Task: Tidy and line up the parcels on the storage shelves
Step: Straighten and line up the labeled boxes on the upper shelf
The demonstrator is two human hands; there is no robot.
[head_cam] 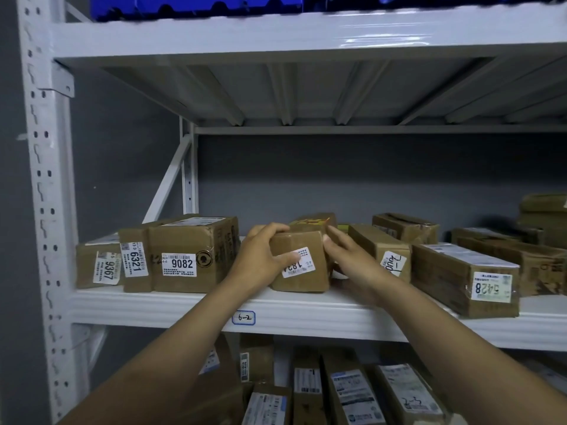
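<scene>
1. Grips a small brown cardboard parcel [306, 283] between both hands, near the front edge of the white metal shelf [153, 305], just above the handwritten tag "6-2" [243, 317].
2. Wraps the left hand [260, 256] round the parcel's upper left corner, fingers curled over the top edge, thumb laid across the front and onto the white label [306, 262].
3. Clamps the right hand [349, 259] against the parcel's right side, fingers close together along that face, thumb up at the top right corner.
4. Looks plain and taped, a little creased, front face turned outward. Carries the label tilted, printed digits beginning "18", the rest hidden by the thumb.
5. Sits to the right of three parcels set side by side with labels forward: 9367 [98, 268], 6321 [135, 262] and 9082 [190, 253]. Leaves a gap to 9082, taken up by the left hand.
6. Stands just in front of a box with yellow and red markings [313, 222].
7. Lies near an angled parcel with a handwritten label [380, 250], just behind the right hand, and well apart from the long parcel 5428 [460, 277], also askew, farther right.
8. Has more labelled parcels [352, 391] on the level below and blue crates [196, 6] on the level above.
</scene>
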